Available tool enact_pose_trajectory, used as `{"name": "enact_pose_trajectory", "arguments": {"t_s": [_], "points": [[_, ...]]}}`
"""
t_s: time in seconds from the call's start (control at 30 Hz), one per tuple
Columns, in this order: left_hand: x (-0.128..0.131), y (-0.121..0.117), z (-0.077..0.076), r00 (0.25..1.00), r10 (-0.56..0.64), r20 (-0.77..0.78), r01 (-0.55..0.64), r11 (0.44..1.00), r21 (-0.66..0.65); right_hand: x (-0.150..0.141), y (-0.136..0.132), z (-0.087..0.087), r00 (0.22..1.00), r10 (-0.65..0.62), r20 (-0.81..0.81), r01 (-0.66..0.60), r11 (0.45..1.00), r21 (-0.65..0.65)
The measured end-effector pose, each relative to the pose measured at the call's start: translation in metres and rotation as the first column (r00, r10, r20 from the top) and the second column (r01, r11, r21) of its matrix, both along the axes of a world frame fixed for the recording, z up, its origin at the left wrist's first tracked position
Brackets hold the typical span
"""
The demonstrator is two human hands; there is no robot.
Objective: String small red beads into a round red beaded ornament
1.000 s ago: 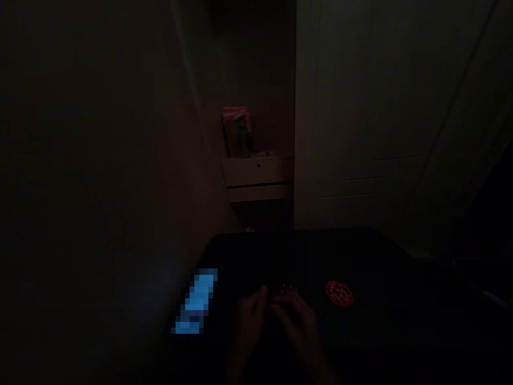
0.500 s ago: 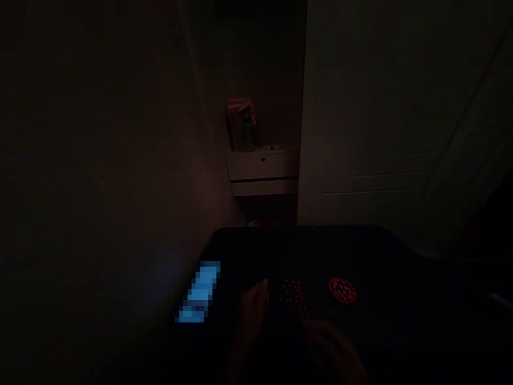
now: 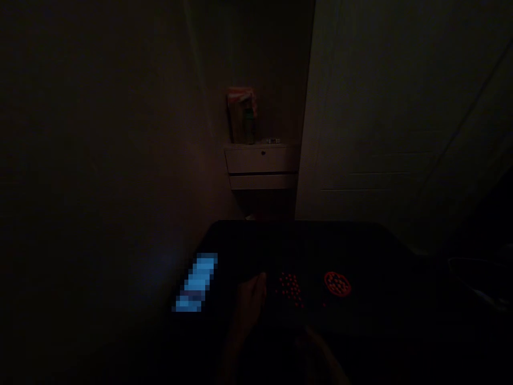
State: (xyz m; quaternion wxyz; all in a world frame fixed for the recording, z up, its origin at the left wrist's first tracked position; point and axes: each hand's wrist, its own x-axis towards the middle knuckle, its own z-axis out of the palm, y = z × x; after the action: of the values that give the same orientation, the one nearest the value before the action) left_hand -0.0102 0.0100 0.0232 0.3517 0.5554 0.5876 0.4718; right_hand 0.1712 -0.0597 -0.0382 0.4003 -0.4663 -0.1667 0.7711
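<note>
The scene is very dark. My left hand (image 3: 251, 299) rests on the black table to the left of a patch of small red pieces (image 3: 292, 289). Its fingers look curled together, and whatever they may hold is hidden. Lower down and to the right, my right hand (image 3: 318, 347) is a dim shape near the table's front, below the red pieces; its fingers fade into the dark. A round, red-rimmed dish (image 3: 337, 284) with several small pieces inside stands right of the patch. One stray red piece (image 3: 324, 305) lies below the dish.
A glowing, pixelated screen (image 3: 196, 283) lies at the left edge of the black table (image 3: 296, 235). Behind are a small drawer unit (image 3: 262, 161) with a box (image 3: 238, 115) and a green bottle (image 3: 249, 126) on top, a wall at left and a pale panel at right.
My right hand has drawn down and slightly left, away from the red pieces. My left hand stays about where it was. The view has tilted slightly.
</note>
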Motion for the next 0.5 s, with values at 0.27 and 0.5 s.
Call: {"name": "enact_pose_trajectory", "arguments": {"t_s": [0.27,0.5], "points": [[0.001,-0.003,0.004,1.0,-0.001,0.015,0.002,1.0,-0.006,-0.024,0.017,0.007,0.989,-0.1,0.109,0.091,0.992,0.084],[0.003,-0.001,0.003,0.999,0.001,0.034,-0.001,1.0,-0.006,-0.03,0.02,0.006,0.98,-0.138,0.145,0.114,0.979,0.167]]}}
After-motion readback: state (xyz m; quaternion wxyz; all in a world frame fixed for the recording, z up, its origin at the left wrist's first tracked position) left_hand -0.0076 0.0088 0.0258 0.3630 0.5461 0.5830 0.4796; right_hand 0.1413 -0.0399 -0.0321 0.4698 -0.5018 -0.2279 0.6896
